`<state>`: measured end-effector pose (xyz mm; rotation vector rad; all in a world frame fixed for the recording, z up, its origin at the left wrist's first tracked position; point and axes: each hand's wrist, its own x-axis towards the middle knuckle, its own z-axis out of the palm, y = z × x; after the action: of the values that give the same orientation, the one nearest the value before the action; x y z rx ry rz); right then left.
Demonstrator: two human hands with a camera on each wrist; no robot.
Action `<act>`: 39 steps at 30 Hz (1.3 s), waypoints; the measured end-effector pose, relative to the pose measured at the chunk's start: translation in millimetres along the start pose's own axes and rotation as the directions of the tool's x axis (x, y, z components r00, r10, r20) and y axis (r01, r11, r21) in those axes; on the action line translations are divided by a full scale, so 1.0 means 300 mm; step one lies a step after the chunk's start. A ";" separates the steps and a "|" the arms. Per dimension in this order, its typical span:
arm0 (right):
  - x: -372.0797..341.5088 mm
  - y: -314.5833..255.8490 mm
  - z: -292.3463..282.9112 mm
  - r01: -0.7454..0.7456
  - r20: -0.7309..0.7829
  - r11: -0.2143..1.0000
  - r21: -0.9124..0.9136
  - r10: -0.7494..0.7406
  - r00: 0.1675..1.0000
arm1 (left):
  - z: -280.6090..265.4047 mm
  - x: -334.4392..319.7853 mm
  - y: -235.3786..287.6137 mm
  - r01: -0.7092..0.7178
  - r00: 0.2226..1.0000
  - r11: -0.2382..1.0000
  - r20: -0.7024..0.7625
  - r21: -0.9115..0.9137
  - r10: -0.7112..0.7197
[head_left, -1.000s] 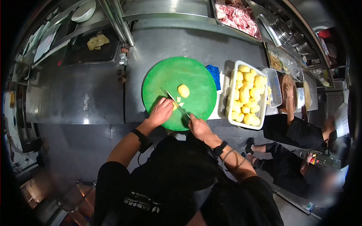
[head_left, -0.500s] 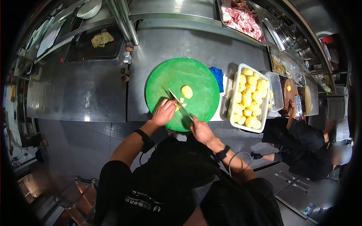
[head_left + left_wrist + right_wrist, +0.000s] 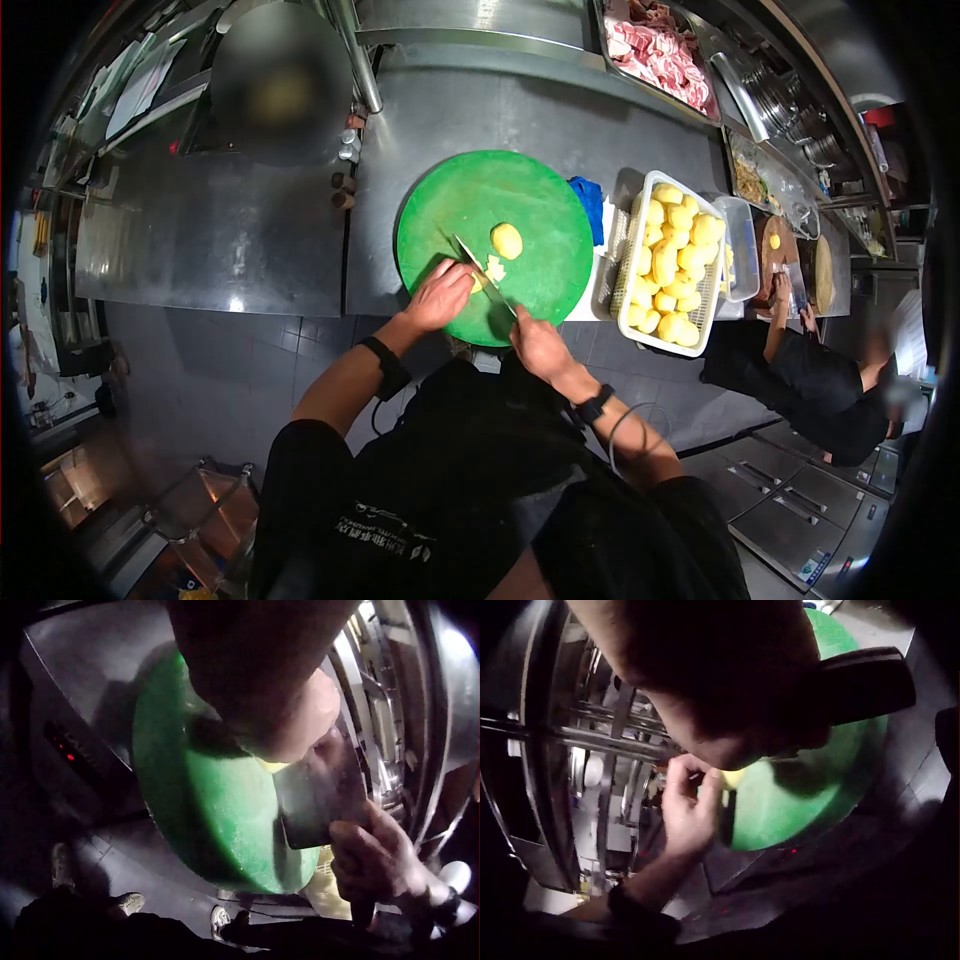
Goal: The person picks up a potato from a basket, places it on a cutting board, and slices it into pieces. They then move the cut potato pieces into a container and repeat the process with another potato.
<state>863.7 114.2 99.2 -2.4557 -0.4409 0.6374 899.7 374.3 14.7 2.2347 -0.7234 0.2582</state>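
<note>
Potato piece (image 3: 736, 778) mostly hidden, knife (image 3: 306, 806) partly covered

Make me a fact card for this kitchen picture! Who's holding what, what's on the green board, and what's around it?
Left hand: holds a yellow piece on the green board
Right hand: grips the knife by its handle
Knife position: blade next to the left hand
Also on board: one rounded potato, small cut bits
Beside board: white basket full of potatoes; blue cloth
Farther back: pink meat
</note>
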 end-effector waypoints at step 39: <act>0.093 0.114 -0.025 -0.016 -0.044 0.996 0.086 0.020 0.999 | 0.069 -0.027 0.006 0.045 0.993 0.998 -0.113 0.043 -0.040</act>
<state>896.8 96.1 74.8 -2.3901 -0.3672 0.5956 891.3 361.8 -1.8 2.2555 -0.6146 0.3797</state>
